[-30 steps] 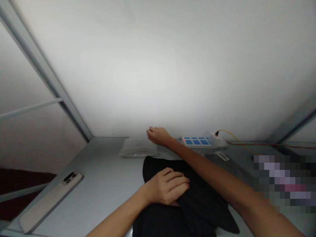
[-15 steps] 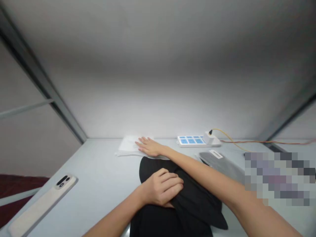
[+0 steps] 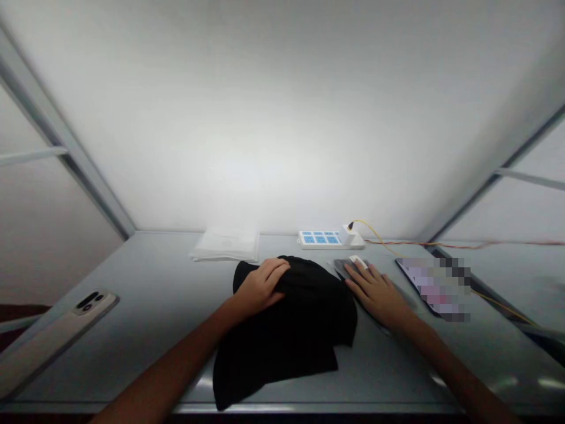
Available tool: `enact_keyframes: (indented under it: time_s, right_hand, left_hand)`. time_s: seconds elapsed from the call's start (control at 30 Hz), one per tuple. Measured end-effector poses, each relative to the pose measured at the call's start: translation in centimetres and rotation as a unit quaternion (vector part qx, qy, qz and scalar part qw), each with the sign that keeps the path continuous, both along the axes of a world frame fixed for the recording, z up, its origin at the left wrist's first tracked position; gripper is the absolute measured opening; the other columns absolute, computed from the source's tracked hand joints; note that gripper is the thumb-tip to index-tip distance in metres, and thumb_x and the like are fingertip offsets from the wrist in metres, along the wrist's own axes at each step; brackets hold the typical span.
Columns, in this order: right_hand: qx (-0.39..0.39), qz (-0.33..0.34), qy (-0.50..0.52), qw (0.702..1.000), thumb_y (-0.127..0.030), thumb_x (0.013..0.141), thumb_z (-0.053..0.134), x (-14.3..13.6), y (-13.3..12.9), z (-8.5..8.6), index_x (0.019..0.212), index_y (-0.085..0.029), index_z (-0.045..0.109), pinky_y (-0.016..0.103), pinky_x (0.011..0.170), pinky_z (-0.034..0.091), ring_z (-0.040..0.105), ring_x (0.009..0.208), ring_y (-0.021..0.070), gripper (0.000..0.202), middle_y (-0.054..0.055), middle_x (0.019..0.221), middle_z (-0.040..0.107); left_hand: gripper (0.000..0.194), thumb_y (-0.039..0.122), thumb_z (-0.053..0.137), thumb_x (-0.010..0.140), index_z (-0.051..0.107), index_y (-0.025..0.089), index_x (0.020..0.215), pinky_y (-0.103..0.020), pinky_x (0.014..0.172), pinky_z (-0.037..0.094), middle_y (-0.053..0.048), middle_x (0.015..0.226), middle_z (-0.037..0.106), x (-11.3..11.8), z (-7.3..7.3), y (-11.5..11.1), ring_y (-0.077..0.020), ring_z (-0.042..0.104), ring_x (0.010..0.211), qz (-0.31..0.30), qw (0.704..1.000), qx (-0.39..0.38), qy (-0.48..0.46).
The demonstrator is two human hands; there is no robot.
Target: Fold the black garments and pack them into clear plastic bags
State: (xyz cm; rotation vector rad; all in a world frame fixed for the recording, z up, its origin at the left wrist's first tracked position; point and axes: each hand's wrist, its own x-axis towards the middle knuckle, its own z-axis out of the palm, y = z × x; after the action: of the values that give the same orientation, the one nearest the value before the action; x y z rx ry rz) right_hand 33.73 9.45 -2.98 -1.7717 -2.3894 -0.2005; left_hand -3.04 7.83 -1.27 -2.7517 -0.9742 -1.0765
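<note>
A black cloth item (image 3: 286,335), loosely folded, lies on the table in front of me; its exact kind cannot be made out. My left hand (image 3: 262,285) is closed over its upper left part, fingers curled on the fabric and thumb below. My right hand (image 3: 375,294) rests with fingers spread on a dark folded item in a clear plastic bag (image 3: 342,268). A white label (image 3: 358,262) shows at its far end by my fingertips. Most of the bag is covered by that hand. Flat clear plastic bags (image 3: 227,242) lie in a stack near the wall.
A white power strip (image 3: 320,238) with a plugged-in adapter (image 3: 348,234) sits along the wall, its yellow cable running right. A device with a blurred screen (image 3: 426,285) lies right of my right hand. At the left edge is a long pale phone-like object (image 3: 57,338).
My right hand has moved from the stacked plastic bags to the bagged dark item on the right. My left hand has shifted to the cloth's upper left, and the cloth is spread more openly.
</note>
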Motion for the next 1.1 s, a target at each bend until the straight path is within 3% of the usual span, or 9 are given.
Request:
enact_keyframes:
  time_s: [0.1,0.23,0.37,0.53,0.6,0.67,0.77,0.93,1.1]
  right_hand:
    - [0.033,-0.065,-0.011,0.997,-0.051,0.102,0.026,1.0,-0.6,-1.4,0.151,-0.023,0.051,0.072,0.106,0.036,0.033,0.147,0.0447,0.061,0.017,0.160,0.040]
    - [0.072,-0.126,0.030,0.989,-0.051,0.102,0.021,0.2,-0.7,-0.6,0.145,-0.018,0.055,0.082,0.104,0.027,0.032,0.146,0.0496,0.064,0.022,0.156,0.044]
    - [0.115,-0.036,0.231,0.965,-0.058,0.100,0.028,-3.8,-2.0,2.6,0.145,-0.017,0.054,0.069,0.118,0.023,0.035,0.148,0.0416,0.066,0.020,0.152,0.049]
    - [-0.169,0.102,0.537,0.820,-0.058,0.095,0.052,-11.8,-3.8,5.9,0.159,-0.036,0.027,0.051,0.106,0.051,0.060,0.130,0.0288,0.072,0.009,0.150,0.055]
    - [-0.243,0.102,0.608,0.749,-0.058,0.093,0.057,-13.9,-3.6,6.2,0.158,-0.037,0.028,0.049,0.101,0.056,0.063,0.126,0.0285,0.074,0.008,0.145,0.060]
    - [-0.249,0.102,0.637,0.723,-0.056,0.088,0.066,-14.8,-3.0,6.1,0.152,-0.034,0.041,0.049,0.105,0.053,0.063,0.126,0.0290,0.072,0.007,0.141,0.063]
    - [-0.232,0.133,0.602,0.753,-0.048,0.082,0.074,-14.4,-2.2,6.0,0.138,-0.029,0.059,0.051,0.117,0.040,0.057,0.132,0.0299,0.061,0.007,0.142,0.063]
    - [-0.251,0.252,0.461,0.813,-0.037,0.078,0.078,-13.0,-2.2,6.7,0.140,-0.027,0.060,0.054,0.120,0.034,0.054,0.136,0.0319,0.065,0.009,0.146,0.060]
    - [-0.210,0.311,0.327,0.867,-0.024,0.077,0.070,-12.0,-1.6,7.0,0.133,-0.031,0.063,0.052,0.119,0.036,0.050,0.139,0.0294,0.057,0.005,0.149,0.056]
  left_hand:
    - [0.065,0.013,0.065,0.081,0.043,0.018,0.142,-0.053,0.115,0.042,-0.019,0.149,0.047,0.3,0.0,-0.1,-0.0326,0.042,0.143,-0.007,0.998,-0.060,0.027]
    - [0.064,0.004,0.062,0.074,0.048,0.018,0.135,-0.053,0.118,0.038,-0.019,0.154,0.043,0.2,-0.2,0.0,-0.0317,0.035,0.149,-0.033,0.995,-0.086,0.025]
    - [0.060,0.002,0.057,0.070,0.052,0.021,0.127,-0.049,0.116,0.042,-0.013,0.146,0.056,0.0,0.0,-0.1,-0.0276,0.049,0.140,-0.021,0.992,-0.098,-0.077]
    - [0.052,0.008,0.059,0.076,0.050,0.022,0.124,-0.046,0.108,0.049,-0.009,0.138,0.062,1.5,2.0,-1.2,-0.0273,0.061,0.126,0.073,0.962,-0.137,-0.226]
    - [0.048,0.012,0.061,0.081,0.049,0.024,0.126,-0.045,0.102,0.052,-0.007,0.133,0.065,2.3,2.9,-2.0,-0.0266,0.065,0.119,0.112,0.941,-0.171,-0.270]
    - [0.048,0.018,0.068,0.082,0.048,0.024,0.125,-0.045,0.097,0.055,-0.008,0.129,0.066,2.6,3.7,-2.8,-0.0270,0.068,0.113,0.123,0.924,-0.223,-0.287]
    - [0.068,0.022,0.082,0.073,0.043,0.025,0.129,-0.046,0.098,0.055,-0.011,0.133,0.063,2.0,4.0,-4.3,-0.0287,0.068,0.115,0.098,0.896,-0.306,-0.305]
    - [0.110,0.035,0.092,0.067,0.026,0.028,0.154,-0.052,0.108,0.050,-0.018,0.152,0.049,0.9,3.3,-6.3,-0.0345,0.055,0.135,0.035,0.868,-0.363,-0.338]
    - [0.058,0.037,0.068,0.091,0.045,0.023,0.143,-0.050,0.105,0.053,-0.016,0.143,0.058,0.3,3.1,-7.1,-0.0315,0.058,0.132,0.236,0.787,-0.342,-0.456]
